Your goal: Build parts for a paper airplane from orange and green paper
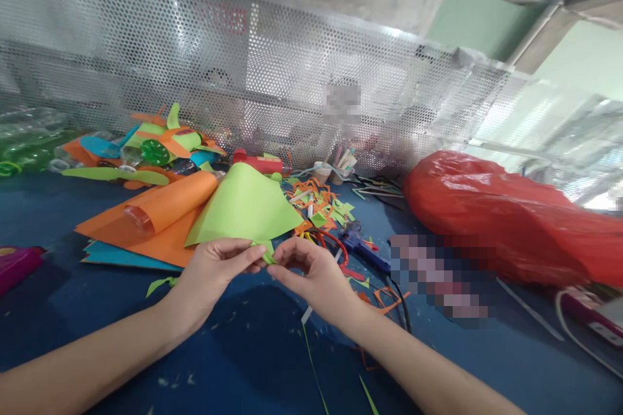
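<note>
My left hand (221, 266) and my right hand (309, 272) meet above the middle of the table. Between their fingertips they pinch a small folded piece of light green paper (265, 253). The fingers of both hands are closed on it, and part of it is hidden behind them. Just beyond lies a larger curved green sheet (243, 204). Left of it, an orange sheet is wrapped around a clear plastic bottle (175, 204), resting on flat orange paper (104, 224) and blue sheets (126, 260).
A blue glue gun (365, 249) and red-handled scissors (335, 246) lie right of the hands, near paper scraps (316, 201). Paper-decorated bottles (160, 142) stand back left. A big red plastic bag (496, 214) fills the right. Behind runs a perforated metal screen (292, 65).
</note>
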The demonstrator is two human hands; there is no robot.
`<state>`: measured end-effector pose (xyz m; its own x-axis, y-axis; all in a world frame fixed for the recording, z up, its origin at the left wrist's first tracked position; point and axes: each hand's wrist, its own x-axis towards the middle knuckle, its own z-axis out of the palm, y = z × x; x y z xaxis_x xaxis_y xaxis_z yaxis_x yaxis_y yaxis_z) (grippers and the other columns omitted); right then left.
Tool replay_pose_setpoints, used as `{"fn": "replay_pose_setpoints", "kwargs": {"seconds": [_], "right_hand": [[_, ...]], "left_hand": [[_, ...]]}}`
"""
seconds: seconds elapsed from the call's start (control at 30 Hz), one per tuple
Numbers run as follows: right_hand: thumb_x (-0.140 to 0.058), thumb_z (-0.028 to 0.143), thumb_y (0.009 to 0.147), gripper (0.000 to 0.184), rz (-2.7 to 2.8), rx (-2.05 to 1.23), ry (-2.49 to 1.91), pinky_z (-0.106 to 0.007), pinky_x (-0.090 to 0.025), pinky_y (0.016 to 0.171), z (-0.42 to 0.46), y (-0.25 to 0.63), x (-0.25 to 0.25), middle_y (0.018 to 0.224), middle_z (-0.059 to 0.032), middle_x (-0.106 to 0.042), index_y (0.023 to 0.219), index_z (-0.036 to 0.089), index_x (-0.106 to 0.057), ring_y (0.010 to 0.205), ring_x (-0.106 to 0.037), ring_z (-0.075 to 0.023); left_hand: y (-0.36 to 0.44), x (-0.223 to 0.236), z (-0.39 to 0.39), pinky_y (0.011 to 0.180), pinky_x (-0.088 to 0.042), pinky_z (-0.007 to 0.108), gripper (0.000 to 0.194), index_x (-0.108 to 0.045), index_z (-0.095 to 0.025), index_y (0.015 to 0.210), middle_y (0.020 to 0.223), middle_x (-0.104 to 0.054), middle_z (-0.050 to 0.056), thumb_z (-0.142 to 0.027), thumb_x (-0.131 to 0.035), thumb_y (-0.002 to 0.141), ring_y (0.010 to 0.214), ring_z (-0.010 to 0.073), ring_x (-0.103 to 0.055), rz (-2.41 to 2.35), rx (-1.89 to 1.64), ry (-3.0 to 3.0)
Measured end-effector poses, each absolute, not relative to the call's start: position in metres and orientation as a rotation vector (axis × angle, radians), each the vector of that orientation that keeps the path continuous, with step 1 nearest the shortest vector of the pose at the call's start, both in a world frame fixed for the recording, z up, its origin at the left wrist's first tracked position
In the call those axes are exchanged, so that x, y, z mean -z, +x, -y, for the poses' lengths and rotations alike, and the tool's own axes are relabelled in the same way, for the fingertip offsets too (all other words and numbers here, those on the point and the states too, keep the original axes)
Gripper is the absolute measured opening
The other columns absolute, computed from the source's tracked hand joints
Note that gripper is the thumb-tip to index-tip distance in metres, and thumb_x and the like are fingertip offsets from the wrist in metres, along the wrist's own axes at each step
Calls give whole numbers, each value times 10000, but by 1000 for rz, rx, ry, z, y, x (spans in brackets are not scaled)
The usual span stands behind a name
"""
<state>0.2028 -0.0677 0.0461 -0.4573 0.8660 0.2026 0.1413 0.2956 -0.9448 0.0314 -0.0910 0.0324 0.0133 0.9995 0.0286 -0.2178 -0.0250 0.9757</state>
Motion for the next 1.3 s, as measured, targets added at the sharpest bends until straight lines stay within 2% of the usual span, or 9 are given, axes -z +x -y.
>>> {"fn": "replay_pose_setpoints", "kwargs": {"seconds": [0.13, 0.37, 0.47, 0.57, 0.67, 0.77, 0.9, 1.03, 1.3], "right_hand": [[-679, 316, 743, 167, 1826, -1141, -953, -261, -456, 657, 67, 203, -47, 723, 2, -616, 793, 175, -607, 675, -572, -122], [-764, 434, 639, 331, 1662, -1446, -920, -242, -459, 637, 64, 203, -47, 697, 20, -612, 757, 171, -601, 641, -578, -109], [-745, 430, 668, 311, 1722, -1469, -906, -256, -477, 662, 62, 203, -48, 703, 10, -631, 771, 172, -605, 656, -601, -122], [-654, 377, 771, 208, 2004, -1196, -1000, -271, -485, 674, 53, 215, -59, 745, -23, -672, 807, 172, -632, 691, -621, -149], [-541, 217, 841, 126, 2231, -357, -1343, -293, -463, 765, 35, 244, -75, 878, -57, -698, 892, 182, -650, 801, -630, -177], [-498, 127, 820, 244, 2359, 304, -1875, -340, -405, 896, 15, 278, -82, 1074, -176, -644, 1024, 92, -627, 1036, -580, -261], [-556, 128, 771, 241, 2502, 288, -2255, -367, -442, 828, 2, 301, -76, 1053, -210, -652, 976, 73, -670, 1020, -604, -314], [-582, 136, 764, 262, 2458, 245, -2362, -383, -467, 786, 1, 299, -71, 1086, -187, -651, 1009, 115, -671, 1041, -607, -327], [-661, 211, 732, 406, 2363, 302, -2354, -350, -477, 756, 1, 297, -75, 1092, -189, -577, 1099, 73, -554, 978, -642, -305]], "left_hand": [[32, -34, 92, 717, -488, 216, 171, -750, -194, 711, 693, -695, 2, -360, -777, 679, 701, 121, -595, -989, -1300, 1000], [30, -34, 92, 720, -449, 201, 113, -729, -217, 790, 735, -652, -24, -299, -751, 716, 731, 107, -554, -933, -1226, 1095], [29, -33, 90, 719, -448, 208, 112, -709, -207, 731, 693, -628, -28, -312, -746, 721, 709, 108, -547, -957, -1229, 1115], [29, -33, 87, 695, -449, 194, 160, -685, -193, 679, 644, -601, -31, -335, -751, 711, 684, 103, -545, -999, -1221, 1085], [29, -35, 87, 730, -479, 208, 191, -669, -182, 674, 668, -596, -28, -346, -766, 691, 702, 109, -566, -999, -1218, 1004], [29, -39, 88, 780, -507, 237, 205, -654, -174, 683, 685, -582, -34, -335, -781, 675, 704, 106, -578, -973, -1209, 948], [30, -41, 89, 752, -517, 220, 213, -632, -166, 687, 685, -566, -41, -319, -781, 679, 691, 96, -581, -970, -1186, 964], [29, -39, 89, 729, -516, 201, 207, -631, -170, 693, 687, -564, -42, -324, -769, 693, 695, 94, -583, -978, -1193, 1003], [28, -38, 87, 754, -517, 222, 196, -646, -177, 675, 671, -585, -43, -322, -778, 674, 692, 101, -587, -989, -1208, 992]]}}
